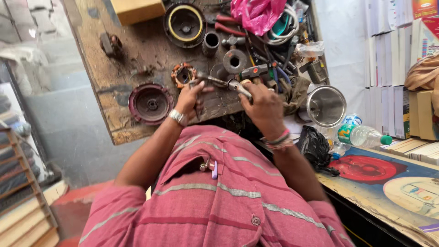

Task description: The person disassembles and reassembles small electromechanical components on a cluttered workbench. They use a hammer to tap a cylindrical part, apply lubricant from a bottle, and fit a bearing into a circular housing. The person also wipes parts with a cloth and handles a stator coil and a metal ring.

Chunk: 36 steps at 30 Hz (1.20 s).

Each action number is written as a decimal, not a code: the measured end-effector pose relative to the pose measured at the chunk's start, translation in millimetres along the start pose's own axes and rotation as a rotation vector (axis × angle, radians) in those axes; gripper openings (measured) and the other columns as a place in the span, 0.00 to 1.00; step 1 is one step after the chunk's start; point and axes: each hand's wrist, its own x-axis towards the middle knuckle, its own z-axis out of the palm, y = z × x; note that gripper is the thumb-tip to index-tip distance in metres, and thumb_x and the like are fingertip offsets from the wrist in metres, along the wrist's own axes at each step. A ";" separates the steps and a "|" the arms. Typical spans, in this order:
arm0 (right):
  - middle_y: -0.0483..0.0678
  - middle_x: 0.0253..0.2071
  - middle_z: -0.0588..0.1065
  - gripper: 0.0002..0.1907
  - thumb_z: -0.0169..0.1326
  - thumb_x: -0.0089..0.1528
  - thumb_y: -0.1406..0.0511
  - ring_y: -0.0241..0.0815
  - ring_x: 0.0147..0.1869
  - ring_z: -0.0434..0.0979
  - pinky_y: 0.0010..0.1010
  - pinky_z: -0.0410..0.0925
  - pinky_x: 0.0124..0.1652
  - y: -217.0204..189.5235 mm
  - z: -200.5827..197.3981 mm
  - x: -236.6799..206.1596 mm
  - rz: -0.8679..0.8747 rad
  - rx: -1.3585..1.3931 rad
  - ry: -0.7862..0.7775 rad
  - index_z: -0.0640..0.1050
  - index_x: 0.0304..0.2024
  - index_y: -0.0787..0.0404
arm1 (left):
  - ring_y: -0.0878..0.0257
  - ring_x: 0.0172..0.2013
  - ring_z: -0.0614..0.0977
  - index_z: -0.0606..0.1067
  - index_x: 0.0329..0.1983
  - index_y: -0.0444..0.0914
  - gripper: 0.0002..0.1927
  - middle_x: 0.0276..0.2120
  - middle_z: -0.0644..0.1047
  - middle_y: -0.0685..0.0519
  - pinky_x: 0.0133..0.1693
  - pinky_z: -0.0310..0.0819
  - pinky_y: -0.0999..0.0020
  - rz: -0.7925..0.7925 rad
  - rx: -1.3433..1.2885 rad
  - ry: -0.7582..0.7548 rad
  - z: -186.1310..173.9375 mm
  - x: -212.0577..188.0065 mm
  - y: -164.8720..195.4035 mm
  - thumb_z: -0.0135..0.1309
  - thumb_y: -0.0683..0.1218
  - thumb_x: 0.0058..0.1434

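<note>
Nearest, the left hand [190,98] closes its grip on one end of a slim metal tool [219,83], and the right hand [263,106] closes its grip on the other end; the tool lies level between them, just above the worn wooden surface [119,73]. Just beyond stands a copper-wound stator [183,74], left of it a red round cover [150,103]. Farther off lie a black ring-shaped housing [184,24] and a pink bag [257,13].

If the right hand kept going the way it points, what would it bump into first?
Probably the black tool with a red dot, just beyond the right hand. The hand points up the bench, gripping a metal tool. Depth is hard to judge, so this is a guess.
</note>
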 end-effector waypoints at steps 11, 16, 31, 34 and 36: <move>0.54 0.41 0.79 0.16 0.63 0.60 0.62 0.54 0.44 0.80 0.43 0.72 0.44 39.3 140.3 -50.5 0.307 0.331 -0.075 0.81 0.49 0.58 | 0.68 0.19 0.69 0.71 0.52 0.38 0.12 0.36 0.80 0.49 0.19 0.65 0.70 -0.143 0.258 0.175 -0.3 27.1 10.0 0.54 0.42 0.66; 0.55 0.44 0.80 0.16 0.62 0.59 0.64 0.54 0.48 0.81 0.41 0.72 0.48 41.1 165.9 -48.0 0.376 0.447 -0.019 0.81 0.50 0.59 | 0.62 0.24 0.78 0.70 0.42 0.34 0.07 0.32 0.77 0.47 0.24 0.75 0.64 -0.078 0.262 0.255 13.9 44.0 -21.8 0.53 0.36 0.61; 0.52 0.64 0.69 0.23 0.63 0.56 0.68 0.54 0.71 0.64 0.49 0.62 0.61 52.6 165.5 -37.9 0.014 -0.037 -0.041 0.79 0.54 0.53 | 0.52 0.65 0.73 0.67 0.67 0.43 0.29 0.62 0.74 0.46 0.69 0.69 0.56 0.562 1.615 0.370 -8.8 -7.9 6.6 0.63 0.47 0.65; 0.53 0.67 0.67 0.23 0.64 0.58 0.66 0.54 0.72 0.63 0.48 0.61 0.63 52.6 166.0 -47.4 0.032 -0.026 -0.067 0.77 0.56 0.55 | 0.38 0.69 0.56 0.48 0.74 0.40 0.61 0.70 0.55 0.32 0.66 0.52 0.43 0.550 1.904 0.422 -17.8 4.5 35.9 0.72 0.57 0.43; 0.54 0.67 0.66 0.25 0.64 0.57 0.66 0.55 0.73 0.62 0.48 0.61 0.63 52.7 168.7 -52.2 0.013 -0.035 -0.069 0.77 0.57 0.54 | 0.37 0.70 0.53 0.43 0.75 0.41 0.65 0.70 0.51 0.32 0.66 0.48 0.42 0.449 1.988 0.337 -17.2 15.2 45.8 0.71 0.62 0.43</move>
